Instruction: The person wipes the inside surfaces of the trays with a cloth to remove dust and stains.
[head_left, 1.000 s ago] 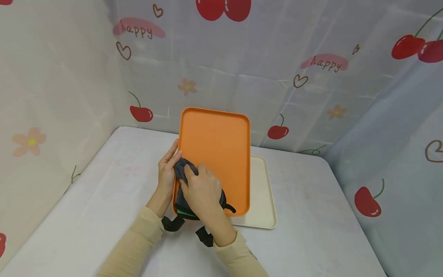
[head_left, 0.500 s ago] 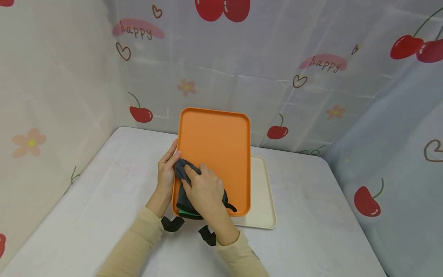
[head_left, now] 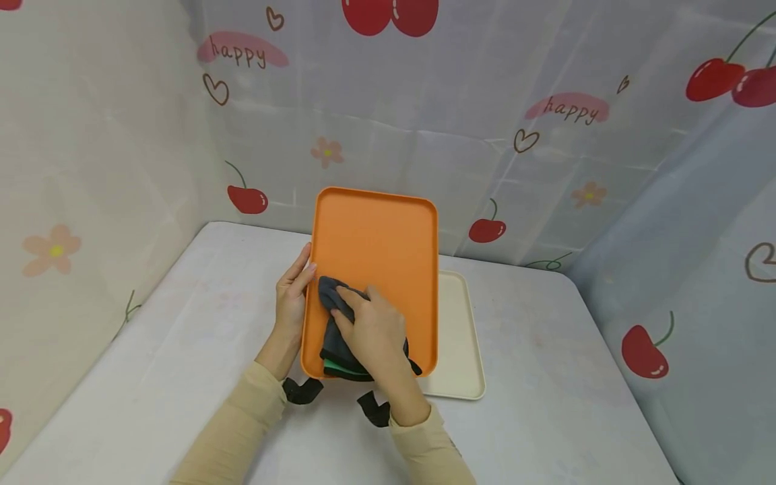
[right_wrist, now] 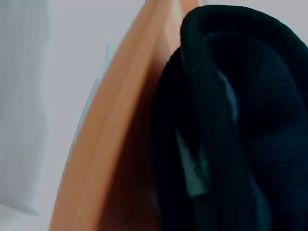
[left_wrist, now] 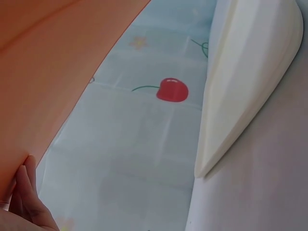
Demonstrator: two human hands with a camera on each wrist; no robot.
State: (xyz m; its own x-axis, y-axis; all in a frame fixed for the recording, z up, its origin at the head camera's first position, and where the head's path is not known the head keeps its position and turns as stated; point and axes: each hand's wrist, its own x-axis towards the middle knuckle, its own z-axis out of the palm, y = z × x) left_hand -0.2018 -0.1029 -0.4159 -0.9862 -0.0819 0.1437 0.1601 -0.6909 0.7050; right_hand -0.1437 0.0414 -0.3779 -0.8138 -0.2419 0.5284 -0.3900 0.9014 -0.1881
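An orange tray (head_left: 382, 236) is held tilted up, its inner face towards me. At its left edge my left hand (head_left: 292, 306) grips the rim; the left wrist view shows the tray's underside (left_wrist: 57, 82) and curled fingers (left_wrist: 30, 192) at the edge. My right hand (head_left: 374, 330) holds a folded dark grey cloth (head_left: 335, 340) with black trim and a green layer, pressing it on the lower left of the tray. Close up in the right wrist view, the dark cloth (right_wrist: 274, 96) lies against the orange tray wall (right_wrist: 110, 120).
Behind the orange tray, a cream tray (head_left: 462, 337) lies on the white table (head_left: 545, 391), partly hidden. A white curtain (head_left: 388, 87) with cherry prints stands behind the table and along both sides. Black straps (head_left: 374, 409) are at the wrists.
My right hand has slid the cloth to the right across the tray, away from its left rim. The left hand and the orange tray have stayed nearly still.
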